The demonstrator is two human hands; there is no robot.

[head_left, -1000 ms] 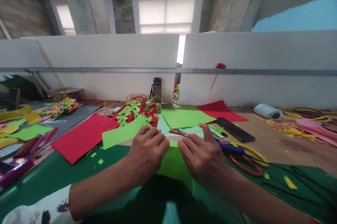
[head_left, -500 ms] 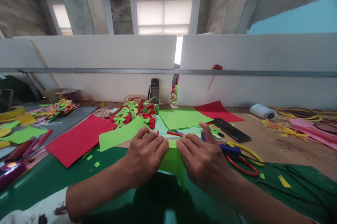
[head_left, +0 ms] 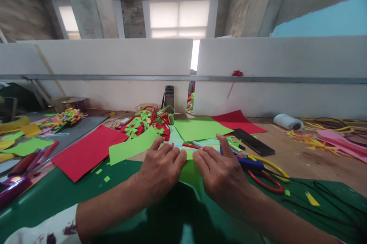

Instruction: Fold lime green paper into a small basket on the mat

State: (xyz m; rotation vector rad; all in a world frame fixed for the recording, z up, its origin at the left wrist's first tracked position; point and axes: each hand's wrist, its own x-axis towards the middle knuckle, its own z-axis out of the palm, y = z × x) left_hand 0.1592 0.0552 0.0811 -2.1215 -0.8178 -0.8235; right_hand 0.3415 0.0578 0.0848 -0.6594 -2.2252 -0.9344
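My left hand [head_left: 160, 169] and my right hand [head_left: 220, 173] lie side by side on a small piece of light green paper [head_left: 190, 171] on the dark green mat [head_left: 57, 194]. The fingers of both press down on the paper's far edge, fingertips almost touching each other. My right thumb sticks up. Most of the piece is hidden under my hands; a folded part shows between them.
Red paper sheets [head_left: 86, 152] and green sheets [head_left: 200, 127] lie around. A pile of red and green paper bows [head_left: 146, 123] sits behind, with a dark bottle [head_left: 169, 98]. Scissors [head_left: 260, 173] and a black phone [head_left: 252, 142] lie to the right, pens [head_left: 34, 160] to the left.
My hands have drawn closer together over the green paper, so less of it shows between them.
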